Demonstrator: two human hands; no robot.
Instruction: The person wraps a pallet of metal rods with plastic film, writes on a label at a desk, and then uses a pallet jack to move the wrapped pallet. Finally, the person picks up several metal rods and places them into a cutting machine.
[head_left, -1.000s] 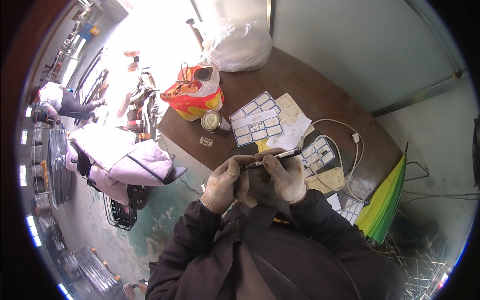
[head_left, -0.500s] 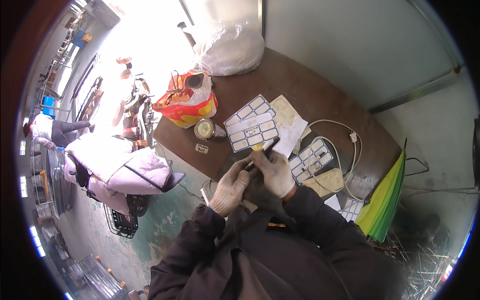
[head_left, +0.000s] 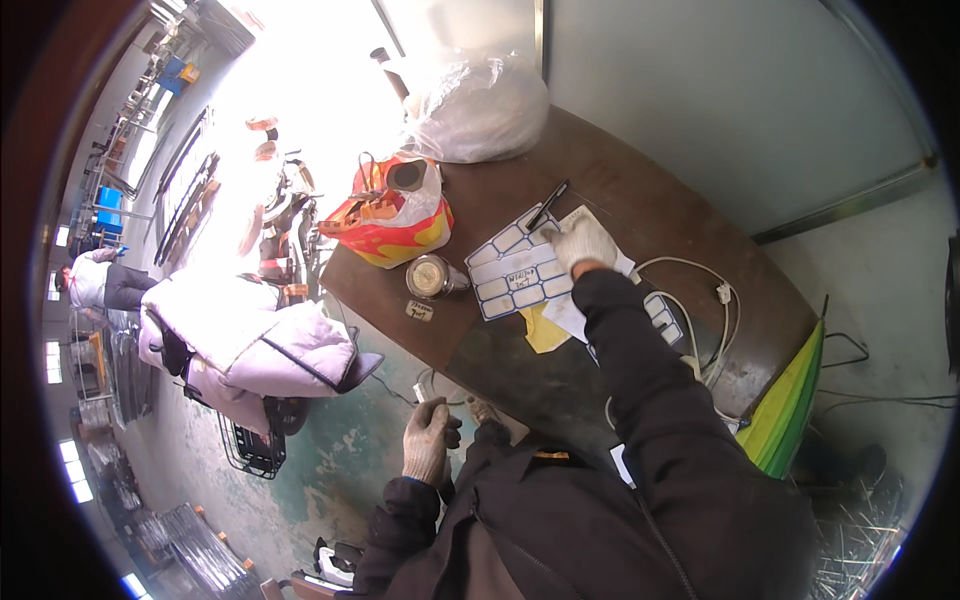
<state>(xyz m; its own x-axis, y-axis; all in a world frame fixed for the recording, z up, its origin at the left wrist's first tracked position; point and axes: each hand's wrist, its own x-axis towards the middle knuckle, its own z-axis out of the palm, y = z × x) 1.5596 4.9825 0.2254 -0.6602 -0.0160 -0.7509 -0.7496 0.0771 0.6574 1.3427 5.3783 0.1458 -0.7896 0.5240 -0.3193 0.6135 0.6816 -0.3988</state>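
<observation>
My right hand (head_left: 585,244), in a pale knitted work glove, reaches over the desk. Its bent fingers come down at the upper right of a blue-bordered label sheet (head_left: 497,290), over a cream paper pad (head_left: 578,215). Just beside the fingertips a black marker pen (head_left: 546,207) slants across the sheet's corner; the fingers' grip is hidden. Low and off the desk's front edge, my left hand (head_left: 428,440) wears the same kind of glove, with soiled fingertips. Its fingers are curled in, and whatever they may hold is hidden. White and yellow papers (head_left: 546,331) lie below the sheet.
A glass jar (head_left: 430,277), a small written label (head_left: 419,310) and a red-yellow bag (head_left: 395,225) stand along the left edge. Behind is a clear plastic bundle (head_left: 480,110). A pale cable (head_left: 722,292) and green umbrella (head_left: 785,410) are rightward. A covered scooter (head_left: 260,340) stands left.
My hands, together over the dark pen before, have parted. The right has moved up to the papers; the left has dropped down and left. The pen now lies across the label sheet's corner.
</observation>
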